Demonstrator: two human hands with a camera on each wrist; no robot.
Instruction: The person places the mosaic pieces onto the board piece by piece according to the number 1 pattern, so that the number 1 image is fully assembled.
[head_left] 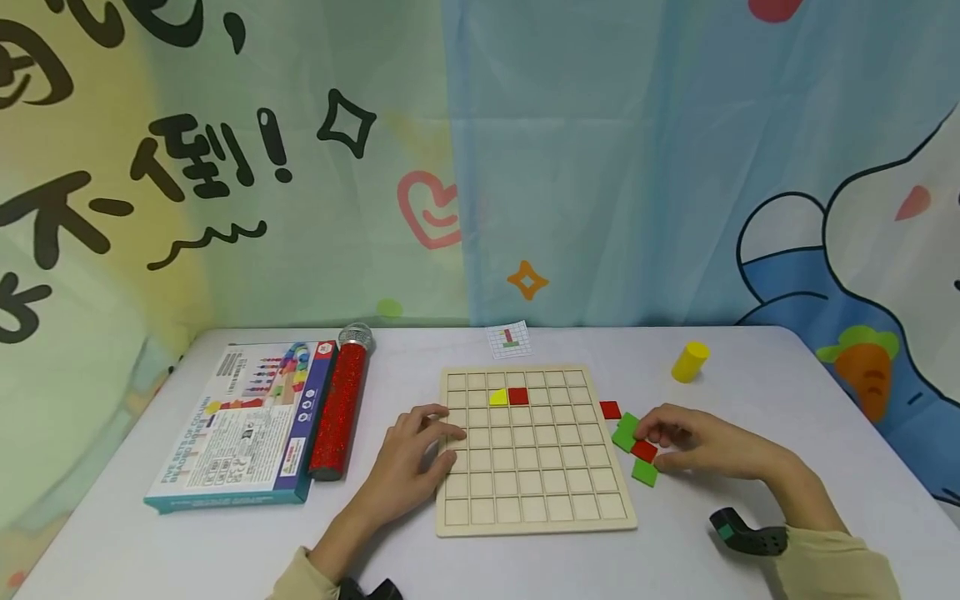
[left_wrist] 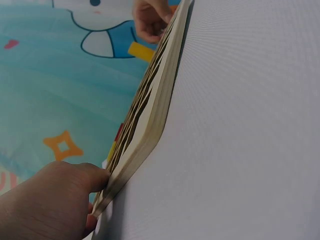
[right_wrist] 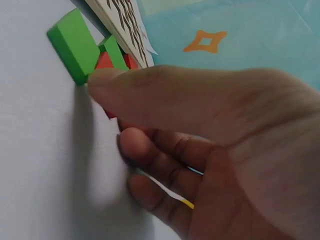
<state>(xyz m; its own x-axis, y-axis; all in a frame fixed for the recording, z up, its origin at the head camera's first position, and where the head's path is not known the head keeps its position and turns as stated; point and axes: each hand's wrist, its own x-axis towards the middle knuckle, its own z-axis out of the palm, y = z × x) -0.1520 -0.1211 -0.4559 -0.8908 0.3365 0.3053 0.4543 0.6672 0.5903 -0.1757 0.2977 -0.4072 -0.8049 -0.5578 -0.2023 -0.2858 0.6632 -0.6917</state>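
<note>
A pale wooden grid board (head_left: 536,507) lies flat, with a yellow piece (head_left: 498,398) and a red square block (head_left: 518,397) in adjoining cells near its top. My left hand (head_left: 416,446) rests at the board's left edge, fingertips over the rim; the left wrist view shows the thumb (left_wrist: 92,176) against that edge. Right of the board, my right hand (head_left: 708,442) has thumb and index finger on either side of a loose red block (head_left: 643,451), pinching it. Green blocks (head_left: 626,432) lie on both sides of it. In the right wrist view the thumb partly covers this red block (right_wrist: 105,61).
Another red block (head_left: 611,410) lies by the board's right edge. Behind stand a yellow cylinder (head_left: 690,362) and a small card with a coloured grid pattern (head_left: 509,340). At left lie a flat box (head_left: 247,425) and a red glittery microphone (head_left: 340,412).
</note>
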